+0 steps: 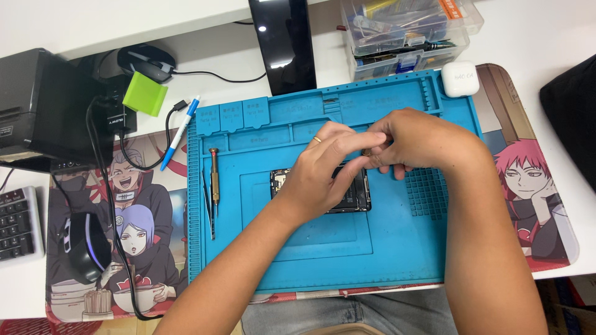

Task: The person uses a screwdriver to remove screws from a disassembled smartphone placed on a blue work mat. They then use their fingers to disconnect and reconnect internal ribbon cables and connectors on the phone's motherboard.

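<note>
Hands meet above the middle of a blue silicone work mat (397, 248) that lies on a white desk (546, 37). The left hand (326, 167), a ring on one finger, reaches in from the lower left with its fingers stretched toward the right hand (419, 139), which curls in from the right. Both grips are pressed together on one tiny part (367, 152) held between the fingertips — too small to tell what it is. Just beneath the hands an opened phone (354, 195) lies flat on the mat, its dark inside facing up and its near half covered by the left hand.

At the mat's left edge a screwdriver (214, 177) with a brass-coloured handle lies lengthwise, and tweezers (208, 208) lie just beside it. Both are well apart from the hands. A white earbud case (460, 78) sits at the mat's far right corner, and behind it stands a clear plastic box (410, 31) of tools. A dark tablet (282, 43) stands upright behind the mat.

Left of the mat — on a printed cartoon desk pad (143, 248) — lie a blue-and-white pen (180, 133), a green block (144, 94) and a black mouse (87, 245), with a black printer (37, 105) and the corner of a keyboard (17, 223) further left.
</note>
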